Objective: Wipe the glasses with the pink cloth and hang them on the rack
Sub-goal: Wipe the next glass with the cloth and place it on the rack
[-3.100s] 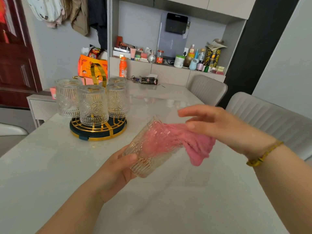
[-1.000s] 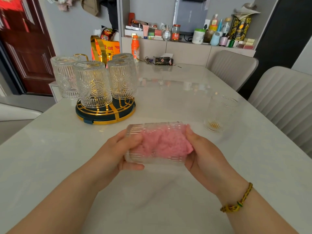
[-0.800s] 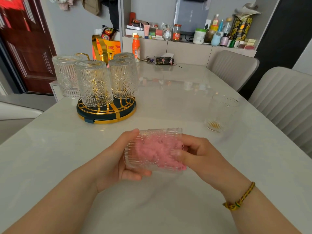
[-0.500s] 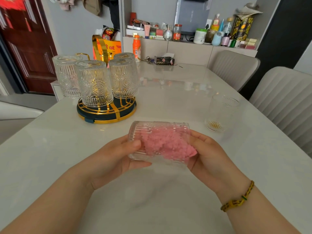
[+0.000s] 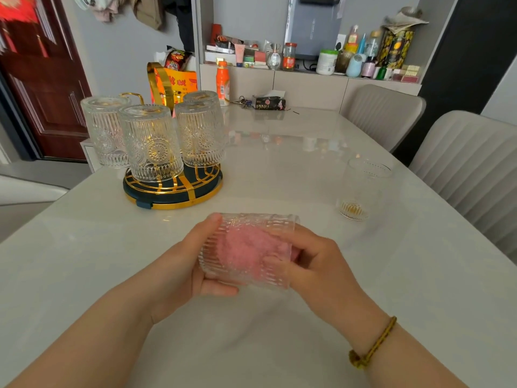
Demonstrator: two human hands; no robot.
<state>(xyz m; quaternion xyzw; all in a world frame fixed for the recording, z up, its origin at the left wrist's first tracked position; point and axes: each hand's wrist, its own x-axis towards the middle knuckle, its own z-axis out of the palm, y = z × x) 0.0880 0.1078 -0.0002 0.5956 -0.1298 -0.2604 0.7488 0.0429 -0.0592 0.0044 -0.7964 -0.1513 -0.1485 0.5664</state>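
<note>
And there was the glass (image 5: 251, 224), lying on its side just above the table (image 5: 293, 169), caught between both hands. The left hand (image 5: 181, 273) cupped the base end, fingers (image 5: 214, 221) curled over the top and under the ribbed wall. The right hand (image 5: 316, 264) came in at the mouth, its fingers (image 5: 275, 261) bent and pressing the pink cloth (image 5: 246, 247) inside. The cloth sat bunched up, filling most of the bowl and glowing pink through the clear, vertically ribbed glass. At eleven o'clock from the hands stood the rack (image 5: 173, 196), dark base with gold wire, carrying four upturned glasses (image 5: 149, 141). At two o'clock, well apart, a spare glass (image 5: 361, 189) stood upright on the table
</note>
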